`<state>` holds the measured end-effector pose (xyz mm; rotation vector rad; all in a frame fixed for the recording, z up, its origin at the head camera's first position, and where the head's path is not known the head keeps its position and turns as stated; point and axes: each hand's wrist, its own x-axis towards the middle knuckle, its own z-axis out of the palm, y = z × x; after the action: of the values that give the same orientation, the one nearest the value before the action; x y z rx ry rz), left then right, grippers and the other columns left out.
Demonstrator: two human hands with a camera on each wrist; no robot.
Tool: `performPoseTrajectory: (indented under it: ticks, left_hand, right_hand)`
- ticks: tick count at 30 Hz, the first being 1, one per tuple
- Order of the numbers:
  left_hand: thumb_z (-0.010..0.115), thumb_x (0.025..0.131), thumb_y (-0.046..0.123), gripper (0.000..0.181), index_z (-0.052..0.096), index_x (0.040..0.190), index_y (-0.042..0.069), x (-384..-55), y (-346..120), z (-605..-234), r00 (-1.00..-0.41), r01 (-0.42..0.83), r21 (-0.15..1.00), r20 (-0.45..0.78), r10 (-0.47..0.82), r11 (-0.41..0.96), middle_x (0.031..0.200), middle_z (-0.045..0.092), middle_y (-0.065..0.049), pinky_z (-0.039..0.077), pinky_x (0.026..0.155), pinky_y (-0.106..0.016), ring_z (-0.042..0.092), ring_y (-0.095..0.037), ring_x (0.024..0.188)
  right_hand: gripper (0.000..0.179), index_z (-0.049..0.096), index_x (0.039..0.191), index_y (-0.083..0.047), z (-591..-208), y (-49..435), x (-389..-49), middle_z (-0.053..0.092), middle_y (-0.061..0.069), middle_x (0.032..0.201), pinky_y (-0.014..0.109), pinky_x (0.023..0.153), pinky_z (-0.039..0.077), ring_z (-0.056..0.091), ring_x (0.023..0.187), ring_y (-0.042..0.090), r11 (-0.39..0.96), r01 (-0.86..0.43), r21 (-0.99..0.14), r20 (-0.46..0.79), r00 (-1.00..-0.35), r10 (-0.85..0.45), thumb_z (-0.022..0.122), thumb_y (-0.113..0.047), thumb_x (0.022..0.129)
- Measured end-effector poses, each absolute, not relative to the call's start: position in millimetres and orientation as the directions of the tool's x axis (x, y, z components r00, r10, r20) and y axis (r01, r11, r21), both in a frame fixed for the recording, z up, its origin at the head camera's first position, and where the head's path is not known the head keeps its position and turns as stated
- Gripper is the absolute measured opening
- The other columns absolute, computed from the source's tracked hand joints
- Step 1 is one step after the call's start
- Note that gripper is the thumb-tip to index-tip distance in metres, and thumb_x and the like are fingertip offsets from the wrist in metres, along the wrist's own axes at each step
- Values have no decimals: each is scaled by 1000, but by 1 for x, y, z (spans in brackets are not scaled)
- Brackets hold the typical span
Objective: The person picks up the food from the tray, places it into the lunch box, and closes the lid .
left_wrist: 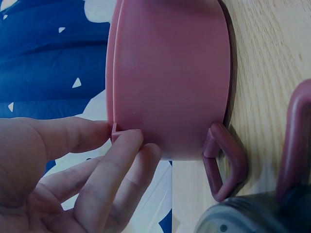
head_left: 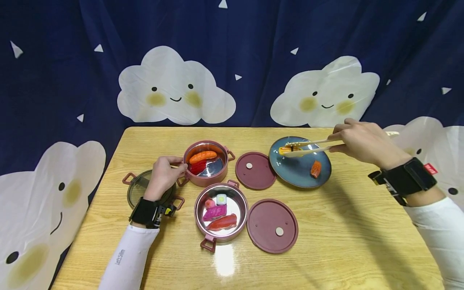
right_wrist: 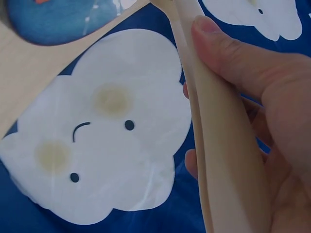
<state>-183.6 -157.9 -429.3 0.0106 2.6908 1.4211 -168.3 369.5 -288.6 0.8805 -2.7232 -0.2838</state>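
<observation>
My left hand [head_left: 164,175] pinches the rim of the farther dark pink pot [head_left: 206,181] between thumb and fingers. In that pot lie an orange sausage-shaped toy [head_left: 203,156] and a red piece [head_left: 197,167]. Cream tongs [head_left: 315,150] are gripped in my right hand [head_left: 366,141], thumb along one arm in the right wrist view. Their tips lie on either side of a yellow and orange toy sushi piece [head_left: 286,150] over the blue plate [head_left: 301,177]. An orange piece [head_left: 315,169] sits apart on that plate.
A nearer pot [head_left: 210,237] holds several toy sushi pieces. Two dark pink lids [head_left: 255,177] lie right of the pots. A glass lid [head_left: 135,193] with pink handles sits partly under my left hand. Behind the table [head_left: 344,249] hangs a blue cloud-patterned curtain [head_left: 253,36].
</observation>
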Motion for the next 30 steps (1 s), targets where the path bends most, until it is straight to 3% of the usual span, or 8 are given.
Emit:
performPoseTrajectory:
  ticks: [7,21,30]
  left_hand:
    - [68,102,15,36,70,132,-5,-183,-158,-430,-995,-43,823,-86,50,566,122,74,-27,59,73,-16,79,-31,100]
    - [69,102,14,36,70,132,-5,-184,-158,-430,-995,-45,826,-90,52,562,122,73,-27,58,70,-14,79,-32,100]
    - [68,102,15,36,70,132,-5,-184,-159,-429,-995,-39,820,-83,51,572,122,73,-27,53,66,-11,79,-31,98]
  right_hand:
    - [25,83,94,-12,-280,349,-172,77,0,91,35,58,52,62,83,21,778,-565,275,201,-758,-621,93,-27,76]
    - [27,85,103,-14,-263,300,-187,77,2,96,31,57,46,55,81,19,725,-628,282,153,-717,-680,92,-26,80]
    - [18,82,96,-16,-258,262,-200,73,1,91,36,57,48,51,78,21,632,-712,307,167,-613,-772,91,-23,82]
